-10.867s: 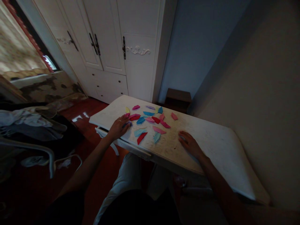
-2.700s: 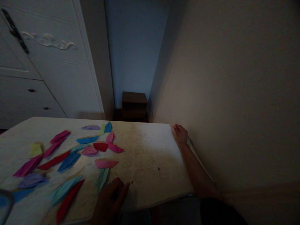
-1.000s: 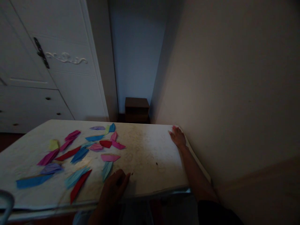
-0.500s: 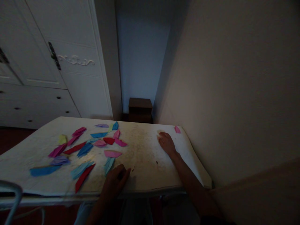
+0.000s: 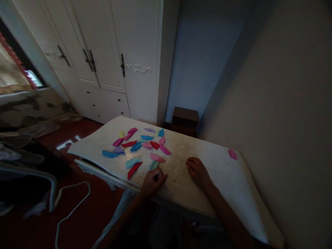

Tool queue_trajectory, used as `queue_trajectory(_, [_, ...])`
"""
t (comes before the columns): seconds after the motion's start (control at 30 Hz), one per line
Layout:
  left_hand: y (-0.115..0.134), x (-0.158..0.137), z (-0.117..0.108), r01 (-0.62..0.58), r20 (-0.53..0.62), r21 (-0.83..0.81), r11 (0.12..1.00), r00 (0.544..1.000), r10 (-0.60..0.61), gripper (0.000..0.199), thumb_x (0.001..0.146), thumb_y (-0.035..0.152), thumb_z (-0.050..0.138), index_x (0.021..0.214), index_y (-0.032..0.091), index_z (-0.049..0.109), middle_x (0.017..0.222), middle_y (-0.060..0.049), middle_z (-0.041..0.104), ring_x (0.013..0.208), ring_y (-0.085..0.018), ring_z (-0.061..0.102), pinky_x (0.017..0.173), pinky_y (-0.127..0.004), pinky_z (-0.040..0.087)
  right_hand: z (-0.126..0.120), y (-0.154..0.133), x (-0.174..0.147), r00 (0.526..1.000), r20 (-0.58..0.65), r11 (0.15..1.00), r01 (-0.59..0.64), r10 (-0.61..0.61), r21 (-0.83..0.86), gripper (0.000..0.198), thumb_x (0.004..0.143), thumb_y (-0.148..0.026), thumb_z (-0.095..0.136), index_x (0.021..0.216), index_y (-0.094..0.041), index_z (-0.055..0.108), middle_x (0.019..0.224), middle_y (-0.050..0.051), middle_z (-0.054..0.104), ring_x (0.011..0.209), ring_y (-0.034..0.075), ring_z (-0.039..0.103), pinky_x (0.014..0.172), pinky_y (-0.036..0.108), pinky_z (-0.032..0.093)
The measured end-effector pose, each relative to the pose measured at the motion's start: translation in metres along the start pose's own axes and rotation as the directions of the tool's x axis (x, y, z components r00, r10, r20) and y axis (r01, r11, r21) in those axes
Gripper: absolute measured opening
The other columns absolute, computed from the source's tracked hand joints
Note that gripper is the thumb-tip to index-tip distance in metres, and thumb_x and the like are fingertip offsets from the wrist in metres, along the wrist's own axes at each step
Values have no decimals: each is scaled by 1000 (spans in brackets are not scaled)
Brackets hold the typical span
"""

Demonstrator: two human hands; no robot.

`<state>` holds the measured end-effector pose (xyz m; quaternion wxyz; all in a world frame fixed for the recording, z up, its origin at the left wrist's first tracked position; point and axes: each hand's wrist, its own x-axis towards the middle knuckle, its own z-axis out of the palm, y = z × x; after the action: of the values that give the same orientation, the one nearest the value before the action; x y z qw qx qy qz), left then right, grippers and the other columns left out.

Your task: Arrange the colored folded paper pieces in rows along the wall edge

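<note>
My left hand rests at the table's near edge, its fingers curled into a loose fist with a dark hollow and nothing seen inside. Just behind it lies a pale teal folded paper piece, partly covered by the knuckles. A pink folded paper is a little farther back. My right hand lies palm down on the bare, stained middle of the table, fingers stretched forward and slightly bent. No object shows under it. The folded papers, such as a red one and a blue one, spread left of both hands.
One pink paper lies alone at the far right by the wall. Behind the table stand a white wardrobe and a small brown cabinet. A metal chair frame and a white cable are at lower left.
The view has turned left, showing more wardrobe and floor. My right hand has drawn back from the far right part of the table toward the middle, nearer my left hand, which stays curled.
</note>
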<state>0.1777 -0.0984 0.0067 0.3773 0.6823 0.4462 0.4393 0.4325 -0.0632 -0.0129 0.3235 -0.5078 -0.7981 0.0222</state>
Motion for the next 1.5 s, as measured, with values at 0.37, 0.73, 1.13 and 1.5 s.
queue_trajectory(0.37, [-11, 0, -116, 50, -282, 333, 942, 958, 49, 35, 86, 43, 53, 62, 20, 43, 60, 2, 48, 57, -12, 46, 56, -24, 38, 8, -29, -18, 999, 11, 999, -35, 35, -27, 26, 93, -25, 46, 97, -22, 71, 95, 11, 65, 91, 26, 59, 84, 44, 52])
queue_trajectory(0.73, [-70, 33, -213, 101, -148, 691, 715, 989, 4, 34, 86, 36, 55, 113, 20, 65, 116, -9, 66, 101, -25, 62, 87, -34, 48, 19, -49, -23, 997, 33, 990, -58, 63, -127, 27, 95, -29, 43, 100, -22, 69, 86, 10, 64, 83, 26, 59, 79, 42, 49])
queue_trajectory(1.13, [-99, 47, -212, -5, -16, 788, 616, 999, 29, 30, 97, 27, 41, 110, 24, 67, 126, -4, 65, 105, -23, 65, 80, -32, 51, 23, -56, -24, 995, 48, 985, -81, 89, -154, 30, 96, -30, 40, 108, -22, 67, 94, 11, 68, 89, 26, 62, 84, 43, 50])
queue_trajectory(1.5, [-95, 35, -198, -88, -333, 621, 779, 870, 364, 25, 96, 28, 42, 106, 18, 63, 112, -11, 66, 102, -22, 64, 79, -31, 53, 26, -52, -24, 998, 39, 979, -50, 59, -200, 33, 98, -32, 40, 106, -16, 67, 94, 10, 69, 89, 24, 62, 86, 39, 50])
